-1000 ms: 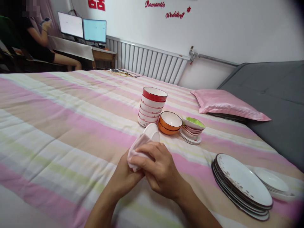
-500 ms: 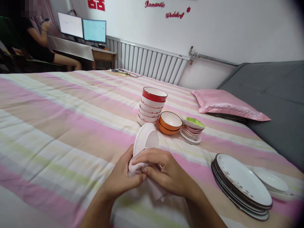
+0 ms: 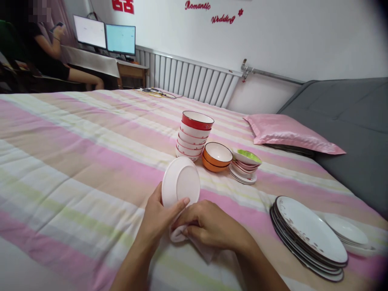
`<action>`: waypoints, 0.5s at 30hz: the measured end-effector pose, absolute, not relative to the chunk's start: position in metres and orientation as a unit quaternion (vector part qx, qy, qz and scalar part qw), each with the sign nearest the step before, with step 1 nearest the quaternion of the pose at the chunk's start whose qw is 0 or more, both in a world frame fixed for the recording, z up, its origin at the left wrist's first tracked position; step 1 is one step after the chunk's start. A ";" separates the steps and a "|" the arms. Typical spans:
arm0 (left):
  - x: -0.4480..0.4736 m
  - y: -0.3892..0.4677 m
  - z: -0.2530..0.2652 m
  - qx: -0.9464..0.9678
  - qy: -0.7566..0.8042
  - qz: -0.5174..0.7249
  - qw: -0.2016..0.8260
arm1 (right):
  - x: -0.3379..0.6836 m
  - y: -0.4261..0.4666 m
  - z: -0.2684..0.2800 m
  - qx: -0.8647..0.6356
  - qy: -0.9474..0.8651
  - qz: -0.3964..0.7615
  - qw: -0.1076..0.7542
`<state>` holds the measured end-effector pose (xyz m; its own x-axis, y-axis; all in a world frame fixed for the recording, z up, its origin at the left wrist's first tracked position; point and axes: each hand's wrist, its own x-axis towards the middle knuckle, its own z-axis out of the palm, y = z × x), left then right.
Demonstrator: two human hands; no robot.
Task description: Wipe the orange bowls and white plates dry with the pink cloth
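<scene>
My left hand (image 3: 159, 216) grips a small white plate (image 3: 182, 180) by its lower left edge, thumb across its underside. The plate is tilted up, its round foot ring facing me. Just to the right, my right hand (image 3: 209, 224) is closed on a white cloth (image 3: 178, 234), bunched in the fingers near the plate's lower edge, with a loose end hanging below. Beyond the plate stands a stack of bowls (image 3: 191, 139), the top one red. Beside it are orange bowls (image 3: 216, 157), one nested in the other.
Small dishes (image 3: 245, 163) sit stacked right of the orange bowls. Large dark-rimmed plates (image 3: 312, 232) and small white dishes (image 3: 347, 230) lie at the right on the striped bedspread (image 3: 91, 169). Farther back are a pink pillow (image 3: 291, 131) and a seated person (image 3: 50, 48) holding a phone.
The plate has turned so more of its underside faces me. My right hand and the cloth have moved down, off the plate's face, and my left thumb now lies over it.
</scene>
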<state>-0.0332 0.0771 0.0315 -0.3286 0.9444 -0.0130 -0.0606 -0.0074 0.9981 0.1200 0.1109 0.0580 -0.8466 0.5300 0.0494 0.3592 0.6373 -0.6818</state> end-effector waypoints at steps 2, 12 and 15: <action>-0.027 0.080 0.029 0.365 0.583 0.603 0.404 | 0.120 0.113 0.057 -0.263 -0.900 0.331 0.107; -0.010 0.085 0.017 0.203 0.591 0.699 0.348 | 0.143 0.130 0.068 -0.277 -0.883 0.376 0.055; -0.010 0.087 0.022 0.115 0.538 0.744 0.380 | 0.161 0.139 0.077 -0.293 -0.849 0.407 0.170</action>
